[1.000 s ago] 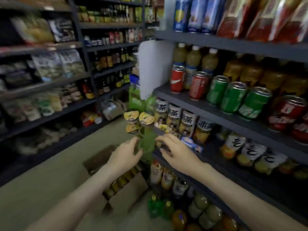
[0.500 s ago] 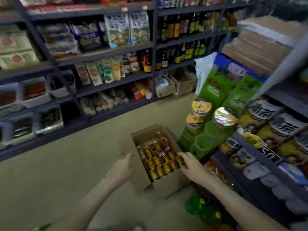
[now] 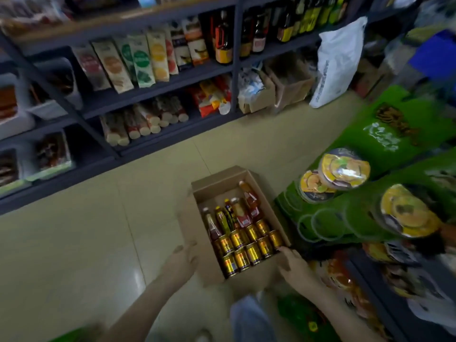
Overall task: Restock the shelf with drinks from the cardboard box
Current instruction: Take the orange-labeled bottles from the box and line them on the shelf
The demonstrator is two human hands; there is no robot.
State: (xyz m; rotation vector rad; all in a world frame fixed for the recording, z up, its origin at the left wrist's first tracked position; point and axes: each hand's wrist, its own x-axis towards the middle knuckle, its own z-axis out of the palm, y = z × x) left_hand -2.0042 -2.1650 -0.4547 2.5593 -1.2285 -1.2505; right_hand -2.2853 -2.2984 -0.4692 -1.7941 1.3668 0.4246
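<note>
While drinks shelf [image 3: 375, 287] at right waits, restock judged far from done: cardboard box [image 3: 190, 218] on floor just beside it, far end bare, rest full. Left hand [image 3: 181, 261] flat against box's outer left wall, fingers loose, holding nothing. Right hand [image 3: 293, 265] at near right corner, fingers straight toward rim, nothing gripped; contact with can unclear. Bottles [image 3: 243, 213] fill mid-box; gold cans [image 3: 246, 250] packed in rows at near end. No drink lifted yet.

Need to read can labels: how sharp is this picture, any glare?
Head view: gold cans in the cardboard box fairly sharp, labels unreadable; green display at right motion-blurred; glare patch on the floor.
</note>
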